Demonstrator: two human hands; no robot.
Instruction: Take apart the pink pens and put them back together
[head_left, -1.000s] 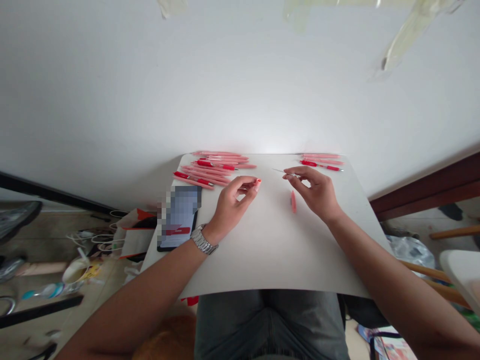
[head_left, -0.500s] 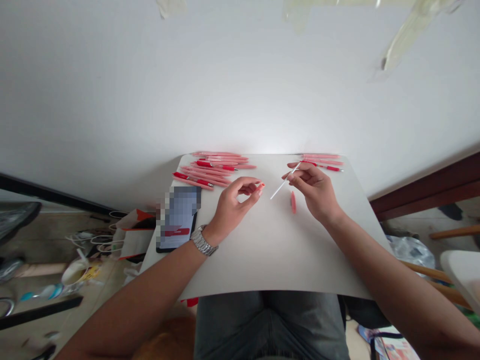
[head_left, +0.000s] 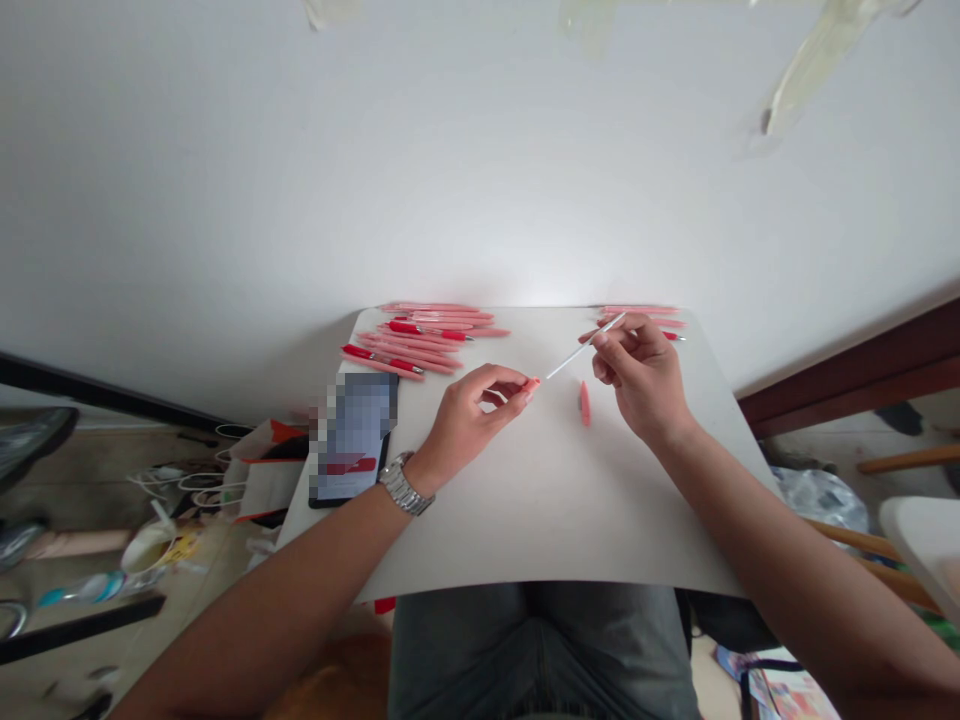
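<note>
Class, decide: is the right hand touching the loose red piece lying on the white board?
Apart. The head view shows bare white board between the loose red piece and the right hand, which holds a white rod.

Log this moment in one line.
left hand: pinches pink pen part | right hand: holds thin white rod | pink piece: on board

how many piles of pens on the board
2: a bigger pile at the far left corner, a smaller pile at the far right, partly hidden behind the right hand.

No readable text, phone (head_left: 352, 435) screen blurred out, pens (head_left: 420, 335) too small for print
</note>
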